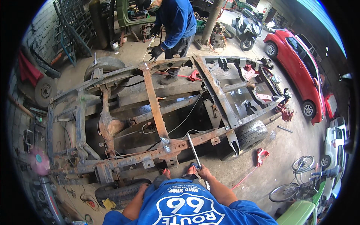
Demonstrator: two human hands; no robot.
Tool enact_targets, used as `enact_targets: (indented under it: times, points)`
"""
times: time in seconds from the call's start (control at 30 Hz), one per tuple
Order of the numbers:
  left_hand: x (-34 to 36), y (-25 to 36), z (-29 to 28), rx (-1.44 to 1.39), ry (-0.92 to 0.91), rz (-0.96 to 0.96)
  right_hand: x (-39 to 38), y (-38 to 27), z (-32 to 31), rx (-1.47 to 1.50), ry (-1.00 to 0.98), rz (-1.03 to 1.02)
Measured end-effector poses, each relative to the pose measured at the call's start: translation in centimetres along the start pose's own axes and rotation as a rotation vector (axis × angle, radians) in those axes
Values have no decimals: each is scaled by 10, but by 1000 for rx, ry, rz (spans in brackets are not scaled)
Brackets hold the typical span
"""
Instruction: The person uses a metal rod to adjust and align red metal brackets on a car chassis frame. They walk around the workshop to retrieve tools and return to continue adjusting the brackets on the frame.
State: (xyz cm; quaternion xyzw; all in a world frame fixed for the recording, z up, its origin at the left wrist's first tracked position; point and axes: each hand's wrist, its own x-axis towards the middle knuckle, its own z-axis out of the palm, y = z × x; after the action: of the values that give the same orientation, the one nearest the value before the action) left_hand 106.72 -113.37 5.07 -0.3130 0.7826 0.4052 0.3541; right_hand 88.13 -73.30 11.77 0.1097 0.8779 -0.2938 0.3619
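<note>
A metal bar (193, 150) is gripped in the right hand (204, 173), fingers curled round its lower part, the right forearm being angled forward and inward; the bar's upper end is seen ahead of that hand, over the near rail of a rusty vehicle frame (154, 107), contact not certain. The left hand (142, 189) is lowered, arm bent, near a tire (116, 194) to its left; its fingers are mostly hidden, so whether anything is held cannot be told
</note>
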Motion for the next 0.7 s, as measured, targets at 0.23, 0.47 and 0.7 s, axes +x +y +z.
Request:
enact_targets:
  times: [0.23,0.47,0.7]
  points:
    - [4,-17,6,-9,-42,30,-25,21,-8,301,-129,177]
    - [19,-24,25,115,-121,94,-79,83,12,430,-102,254]
    - [28,20,25,199,-249,-10,-153,168,64,428,-88,174]
